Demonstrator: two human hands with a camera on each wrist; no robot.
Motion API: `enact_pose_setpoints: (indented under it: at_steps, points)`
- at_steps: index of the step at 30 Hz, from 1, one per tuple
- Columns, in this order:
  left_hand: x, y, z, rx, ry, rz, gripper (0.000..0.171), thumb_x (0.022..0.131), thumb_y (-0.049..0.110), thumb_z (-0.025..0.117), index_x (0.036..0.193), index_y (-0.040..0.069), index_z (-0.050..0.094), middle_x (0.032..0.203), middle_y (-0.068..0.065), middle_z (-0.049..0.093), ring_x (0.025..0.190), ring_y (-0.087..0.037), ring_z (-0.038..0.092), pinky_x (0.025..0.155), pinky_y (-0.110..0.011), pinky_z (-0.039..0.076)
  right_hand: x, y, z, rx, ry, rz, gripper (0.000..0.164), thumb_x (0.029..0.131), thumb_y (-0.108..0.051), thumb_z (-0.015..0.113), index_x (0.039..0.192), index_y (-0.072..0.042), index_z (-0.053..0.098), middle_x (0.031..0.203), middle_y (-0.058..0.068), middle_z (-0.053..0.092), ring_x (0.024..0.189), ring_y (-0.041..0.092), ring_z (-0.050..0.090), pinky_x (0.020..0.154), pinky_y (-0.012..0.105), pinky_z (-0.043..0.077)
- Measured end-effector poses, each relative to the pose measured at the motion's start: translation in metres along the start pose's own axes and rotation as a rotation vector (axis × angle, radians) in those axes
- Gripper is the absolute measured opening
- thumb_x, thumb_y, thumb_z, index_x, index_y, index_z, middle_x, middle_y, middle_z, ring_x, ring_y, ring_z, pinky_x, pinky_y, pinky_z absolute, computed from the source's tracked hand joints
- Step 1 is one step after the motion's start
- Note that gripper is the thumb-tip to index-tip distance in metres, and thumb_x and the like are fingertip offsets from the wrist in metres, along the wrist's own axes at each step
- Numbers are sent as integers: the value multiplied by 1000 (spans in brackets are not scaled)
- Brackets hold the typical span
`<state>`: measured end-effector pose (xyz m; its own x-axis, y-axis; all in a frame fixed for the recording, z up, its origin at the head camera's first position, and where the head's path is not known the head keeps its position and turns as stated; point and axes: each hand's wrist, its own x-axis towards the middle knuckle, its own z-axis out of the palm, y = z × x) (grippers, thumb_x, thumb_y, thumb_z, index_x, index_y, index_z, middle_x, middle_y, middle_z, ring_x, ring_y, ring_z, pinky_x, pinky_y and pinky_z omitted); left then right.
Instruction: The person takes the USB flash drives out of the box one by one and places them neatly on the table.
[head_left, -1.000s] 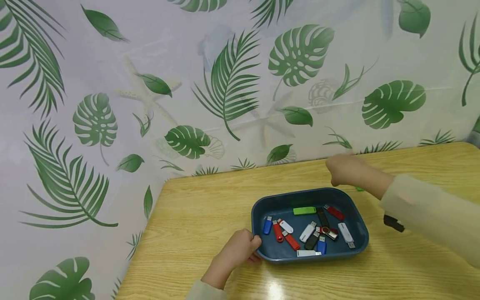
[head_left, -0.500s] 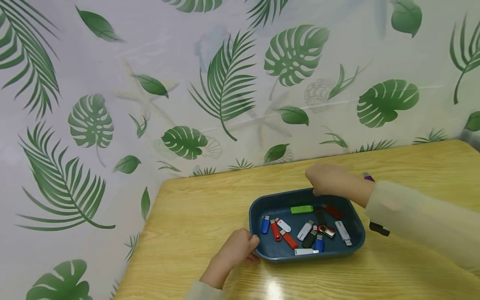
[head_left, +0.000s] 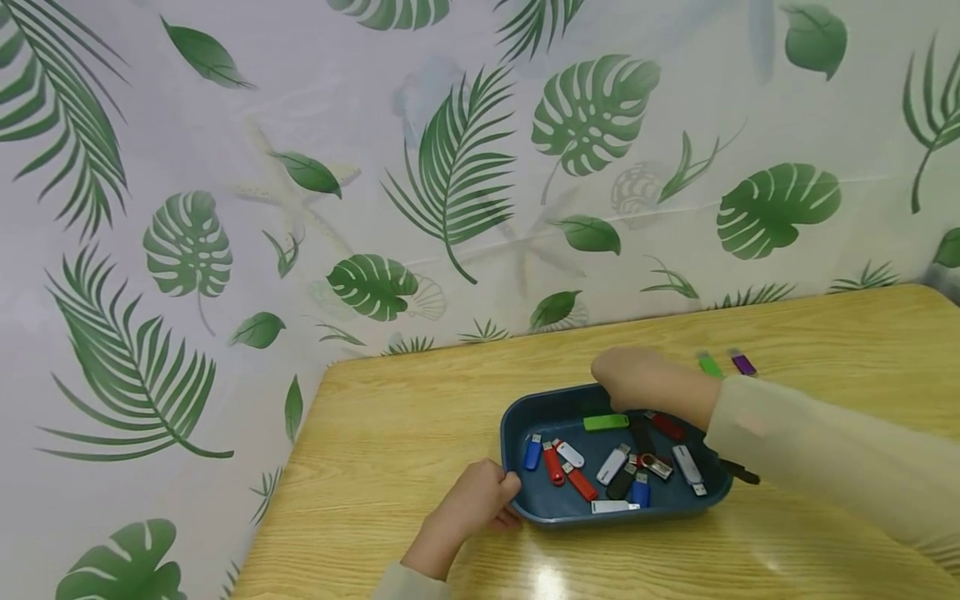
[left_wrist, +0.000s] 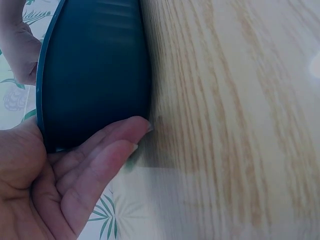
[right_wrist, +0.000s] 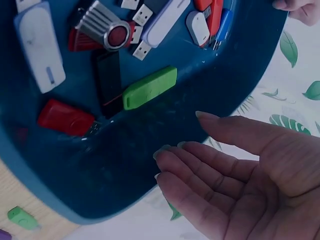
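Observation:
A dark blue basin (head_left: 547,407) holds several USB sticks in red, white, blue, black and green. At its near left corner my left hand (head_left: 474,497) grips the wall, thumb over the rim and fingers against the outside (left_wrist: 95,175). My right hand (head_left: 637,379) is over the far rim, partly covering it. In the right wrist view that hand (right_wrist: 235,175) has an empty palm and loosely bent fingers. Closest to its fingertips inside the basin lies a bright green USB stick (right_wrist: 151,87), beside a black one (right_wrist: 108,82) and a red one (right_wrist: 67,118).
Beyond the basin's far right corner, a second green USB stick (head_left: 708,364) and a purple one (head_left: 742,362) lie on the wooden table (head_left: 397,425). A leaf-patterned sheet (head_left: 465,317) hangs along the table's back edge. The right sleeve (head_left: 825,458) overlaps the basin's right end.
My right hand has moved left, from behind the far right corner to over the far rim. The green and purple sticks on the table are now uncovered. My left hand keeps its grip.

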<state>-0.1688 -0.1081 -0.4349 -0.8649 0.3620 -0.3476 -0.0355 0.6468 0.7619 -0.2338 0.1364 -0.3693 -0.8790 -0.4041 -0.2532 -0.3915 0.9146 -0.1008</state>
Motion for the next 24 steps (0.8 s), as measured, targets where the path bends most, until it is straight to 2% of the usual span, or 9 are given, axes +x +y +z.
enact_pose_setpoints:
  at_steps: [8, 14, 24]
  points:
    - [1, 0, 0, -5, -1, -2, 30, 85, 9, 45, 63, -7, 59, 63, -16, 67, 57, -29, 68, 51, -36, 56, 11, -12, 10, -49, -84, 2, 14, 78, -9, 72, 86, -9, 60, 75, 2, 54, 67, 18, 48, 57, 31, 44]
    - [2, -1, 2, 7, 1, -5, 31, 86, 10, 45, 63, -4, 59, 62, -14, 67, 55, -25, 67, 50, -34, 56, 16, -17, 20, -42, -138, 9, 14, 77, -4, 71, 86, -8, 61, 80, 4, 58, 69, 18, 49, 60, 33, 48]
    - [3, -4, 3, 7, 10, -23, 29, 85, 11, 45, 63, -3, 59, 60, -12, 67, 53, -23, 66, 49, -34, 55, 28, -23, 33, -95, -171, 57, 20, 75, -4, 74, 91, -7, 64, 82, 5, 59, 72, 19, 51, 66, 38, 53]
